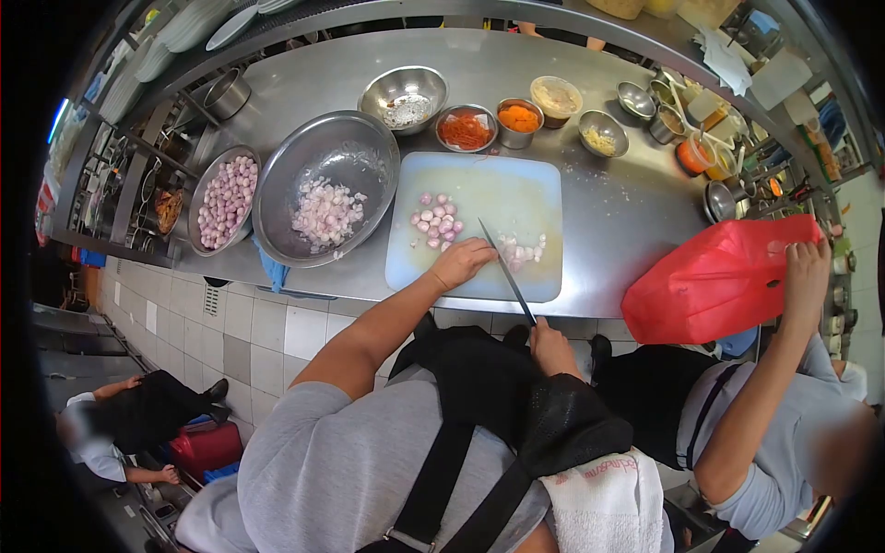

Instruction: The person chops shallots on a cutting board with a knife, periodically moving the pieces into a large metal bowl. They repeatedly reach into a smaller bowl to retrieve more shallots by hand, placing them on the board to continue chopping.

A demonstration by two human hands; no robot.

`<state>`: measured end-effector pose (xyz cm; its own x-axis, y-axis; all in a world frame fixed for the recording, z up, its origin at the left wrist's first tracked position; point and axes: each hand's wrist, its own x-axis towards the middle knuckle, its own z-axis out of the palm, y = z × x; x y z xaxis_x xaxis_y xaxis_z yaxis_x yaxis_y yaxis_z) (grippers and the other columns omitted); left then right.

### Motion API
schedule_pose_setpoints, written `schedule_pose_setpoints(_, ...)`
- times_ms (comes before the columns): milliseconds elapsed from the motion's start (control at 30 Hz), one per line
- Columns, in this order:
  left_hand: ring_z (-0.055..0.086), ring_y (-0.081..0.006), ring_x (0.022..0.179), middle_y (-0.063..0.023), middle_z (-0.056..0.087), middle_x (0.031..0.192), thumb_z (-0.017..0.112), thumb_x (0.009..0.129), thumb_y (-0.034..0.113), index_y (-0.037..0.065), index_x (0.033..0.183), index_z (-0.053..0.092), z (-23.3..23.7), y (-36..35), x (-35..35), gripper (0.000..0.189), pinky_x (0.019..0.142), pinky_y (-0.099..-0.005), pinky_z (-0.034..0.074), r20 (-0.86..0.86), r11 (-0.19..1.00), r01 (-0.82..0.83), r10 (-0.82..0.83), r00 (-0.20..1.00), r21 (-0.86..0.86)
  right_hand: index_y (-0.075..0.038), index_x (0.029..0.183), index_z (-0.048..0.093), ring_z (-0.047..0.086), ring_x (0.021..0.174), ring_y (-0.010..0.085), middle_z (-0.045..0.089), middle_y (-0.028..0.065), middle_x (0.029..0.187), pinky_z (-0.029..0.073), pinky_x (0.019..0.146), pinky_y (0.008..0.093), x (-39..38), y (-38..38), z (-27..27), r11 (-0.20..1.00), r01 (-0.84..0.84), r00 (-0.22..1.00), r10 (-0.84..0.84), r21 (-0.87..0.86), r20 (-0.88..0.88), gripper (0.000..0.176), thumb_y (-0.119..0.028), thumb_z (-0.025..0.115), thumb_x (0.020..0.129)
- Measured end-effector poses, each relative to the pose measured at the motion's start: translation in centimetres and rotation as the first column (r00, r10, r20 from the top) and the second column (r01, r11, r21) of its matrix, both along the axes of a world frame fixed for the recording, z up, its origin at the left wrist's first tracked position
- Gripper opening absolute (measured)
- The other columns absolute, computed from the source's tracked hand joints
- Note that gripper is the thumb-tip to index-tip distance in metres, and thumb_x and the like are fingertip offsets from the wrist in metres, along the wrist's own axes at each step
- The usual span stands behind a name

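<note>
My right hand [555,348] is closed around the handle of a kitchen knife [513,284], whose blade points away from me over the cutting board [475,180]. Just left of the blade, my left hand [466,263] rests low on the board with its fingers curled together; what they hold is hidden. Several peeled shallots [437,219] lie in a group beyond my left hand. Cut shallot pieces [522,252] sit to the right of the blade.
Left of the board stand a large metal bowl [277,175] of cut shallots and a bowl of whole shallots [228,205]. Behind are bowls of orange shreds [465,129] and orange food [518,117]. At the right, a co-worker's hand [805,267] holds a red plastic bag [719,276].
</note>
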<state>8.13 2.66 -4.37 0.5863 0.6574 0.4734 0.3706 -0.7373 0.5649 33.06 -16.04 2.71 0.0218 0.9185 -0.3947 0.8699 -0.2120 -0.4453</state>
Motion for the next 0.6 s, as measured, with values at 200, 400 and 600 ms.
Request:
schedule_pose_setpoints(200, 0.071, -0.0313, 0.1, -0.0089, 0.072, 0.106, 0.073, 0.092, 0.004, 0.008, 0.105, 0.073, 0.0, 0.0, 0.0, 0.014, 0.084, -0.0418, 0.059, 0.013, 1.0, -0.003, 0.003, 1.0, -0.004, -0.001, 0.122, 0.058, 0.069, 0.095, 0.0567, 0.072, 0.0342, 0.095, 0.052, 0.086, 0.0667, -0.1, 1.1, 1.8, 1.0, -0.023, 0.999, 0.023, -0.01, -0.027, 0.028, -0.025, 0.052, 0.108)
schedule_pose_setpoints(400, 0.071, -0.0306, 0.098, -0.0085, 0.072, 0.105, 0.074, 0.092, 0.005, 0.008, 0.104, 0.073, -0.5, 0.0, 0.0, 0.013, 0.083, -0.0416, 0.059, 0.014, 1.0, -0.018, 0.018, 1.0, 0.001, -0.001, 0.118, 0.058, 0.069, 0.095, 0.0566, 0.072, 0.0347, 0.095, 0.052, 0.086, 0.0661, 0.7, -0.4, 2.9, 0.999, 0.002, 1.0, -0.003, -0.033, -0.016, 0.027, -0.026, 0.052, 0.109)
schedule_pose_setpoints(600, 0.071, -0.0308, 0.098, -0.0086, 0.072, 0.105, 0.074, 0.091, 0.004, 0.008, 0.104, 0.073, -0.6, 0.0, -0.1, 0.014, 0.084, -0.0412, 0.059, 0.013, 1.0, -0.016, 0.016, 1.0, -0.009, -0.002, 0.117, 0.058, 0.068, 0.094, 0.057, 0.072, 0.034, 0.095, 0.052, 0.085, 0.0663, 0.5, 0.0, 0.4, 1.0, 0.012, 1.0, -0.012, -0.009, -0.017, 0.026, -0.025, 0.052, 0.108)
